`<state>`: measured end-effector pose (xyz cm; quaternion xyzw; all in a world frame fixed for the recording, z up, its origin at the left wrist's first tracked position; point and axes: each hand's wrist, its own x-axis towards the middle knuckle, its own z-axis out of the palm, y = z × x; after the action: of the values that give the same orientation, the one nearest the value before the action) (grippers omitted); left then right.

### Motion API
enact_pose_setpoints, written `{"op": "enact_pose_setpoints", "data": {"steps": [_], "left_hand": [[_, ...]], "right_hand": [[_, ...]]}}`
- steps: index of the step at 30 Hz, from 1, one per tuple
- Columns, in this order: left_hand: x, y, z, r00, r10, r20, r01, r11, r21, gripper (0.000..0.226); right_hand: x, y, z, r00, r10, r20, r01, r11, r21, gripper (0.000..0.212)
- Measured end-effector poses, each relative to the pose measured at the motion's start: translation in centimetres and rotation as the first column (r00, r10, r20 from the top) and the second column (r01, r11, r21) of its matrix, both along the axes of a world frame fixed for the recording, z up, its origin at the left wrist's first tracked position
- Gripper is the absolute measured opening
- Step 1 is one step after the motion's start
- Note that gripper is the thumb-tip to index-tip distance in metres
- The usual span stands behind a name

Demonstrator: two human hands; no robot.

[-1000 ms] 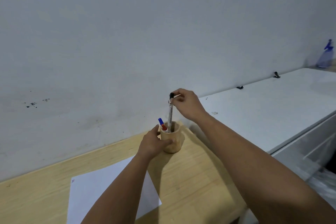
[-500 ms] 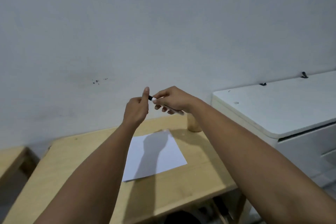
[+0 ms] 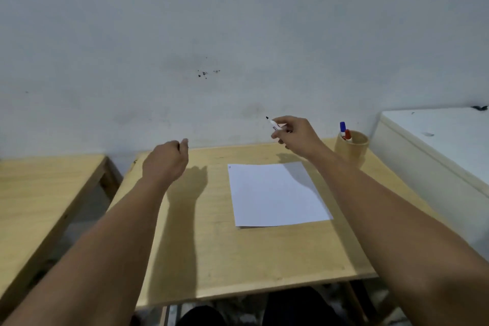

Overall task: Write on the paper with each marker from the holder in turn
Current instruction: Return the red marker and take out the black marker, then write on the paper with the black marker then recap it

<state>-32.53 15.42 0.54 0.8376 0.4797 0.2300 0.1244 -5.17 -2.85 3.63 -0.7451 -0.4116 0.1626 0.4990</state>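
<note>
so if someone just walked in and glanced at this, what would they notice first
Most likely the right hand, raised over the far side of the wooden table and holding an uncapped black-tipped marker that points up and to the left. Next, the white sheet of paper lying flat below it, almost blank. At the table's far right corner a wooden holder shows a blue and a red marker cap, while the left hand hangs closed over the table's left side.

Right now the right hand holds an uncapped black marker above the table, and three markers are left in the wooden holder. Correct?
Not quite. The head view shows two markers left in the wooden holder, blue and red. The right hand does hold the uncapped black marker.
</note>
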Motion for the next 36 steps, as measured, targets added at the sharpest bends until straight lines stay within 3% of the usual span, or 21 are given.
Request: {"op": "enact_pose_setpoints", "data": {"steps": [3, 7, 12, 14, 16, 18, 20, 24, 27, 32, 36], "left_hand": [[2.0, -0.5, -4.3, 0.955, -0.089, -0.283, 0.102, 0.994, 0.032, 0.046], [3.1, -1.2, -7.7, 0.927, -0.145, -0.345, 0.17, 0.984, 0.045, 0.04], [3.0, -1.1, -7.5, 0.916, -0.149, -0.373, 0.174, 0.984, 0.033, 0.047], [2.7, -1.6, -7.3, 0.946, -0.096, -0.31, 0.107, 0.994, 0.018, 0.053], [2.4, -2.3, -7.0, 0.974, -0.051, -0.22, 0.09, 0.981, 0.173, 0.054], [2.4, -3.2, -6.8, 0.979, -0.116, -0.168, 0.168, 0.926, 0.339, 0.049], [2.7, -4.8, -6.5, 0.957, -0.256, -0.139, 0.291, 0.867, 0.404, 0.042], [3.1, -7.4, -7.2, 0.891, -0.421, -0.168, 0.45, 0.865, 0.22, 0.056], [2.7, -7.2, -8.6, 0.835, -0.482, -0.265, 0.518, 0.852, 0.081, 0.063], [2.4, -7.1, -9.7, 0.832, -0.491, -0.258, 0.519, 0.853, 0.05, 0.062], [2.5, -7.0, -10.0, 0.842, -0.482, -0.243, 0.499, 0.867, 0.009, 0.068]], "right_hand": [[-0.5, 1.6, -1.1, 0.94, -0.01, -0.34, 0.054, 0.991, 0.119, 0.026], [-0.3, 2.8, -2.4, 0.805, 0.073, -0.589, 0.063, 0.976, 0.207, 0.016], [-0.2, 2.9, -2.9, 0.62, 0.151, -0.77, 0.116, 0.953, 0.28, 0.041], [-0.3, 2.7, -3.1, 0.617, 0.183, -0.765, 0.106, 0.944, 0.312, 0.034], [-0.7, 2.6, -3.5, 0.662, 0.186, -0.726, 0.09, 0.942, 0.323, 0.022], [-1.3, 2.7, -3.6, 0.731, 0.112, -0.673, 0.118, 0.951, 0.287, 0.012], [-1.9, 3.3, -3.8, 0.787, 0.021, -0.617, 0.169, 0.954, 0.248, 0.026], [-3.5, 4.6, -5.0, 0.858, -0.015, -0.513, 0.125, 0.975, 0.181, 0.02], [-5.2, 5.7, -6.6, 0.914, -0.04, -0.404, 0.092, 0.99, 0.109, 0.029], [-7.2, 7.2, -9.0, 0.905, -0.036, -0.424, 0.056, 0.998, 0.036, 0.018], [-7.8, 8.1, -10.0, 0.934, -0.046, -0.354, 0.049, 0.999, -0.001, 0.029]]}}
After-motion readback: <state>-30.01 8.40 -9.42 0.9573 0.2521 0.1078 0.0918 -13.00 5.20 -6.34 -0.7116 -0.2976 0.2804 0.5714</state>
